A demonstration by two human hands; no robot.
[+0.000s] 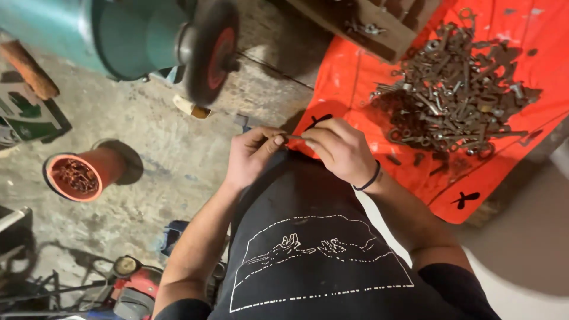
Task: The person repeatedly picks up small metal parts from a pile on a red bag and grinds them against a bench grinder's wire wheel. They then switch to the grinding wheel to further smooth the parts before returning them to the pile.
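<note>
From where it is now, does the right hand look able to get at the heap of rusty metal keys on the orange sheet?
Probably yes. The right hand is beside the heap of rusty metal keys on the orange sheet, with nothing standing between them. Both hands pinch a small thin metal piece, so the fingers are occupied.

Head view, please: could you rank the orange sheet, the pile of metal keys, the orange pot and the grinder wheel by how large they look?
1. Orange sheet
2. Pile of metal keys
3. Orange pot and grinder wheel: they look alike, and the wheel may be nearer the camera, so unranked.

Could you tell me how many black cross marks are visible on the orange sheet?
2: one cross mark near the orange sheet's lower edge, another mark partly hidden behind the right hand.
</note>
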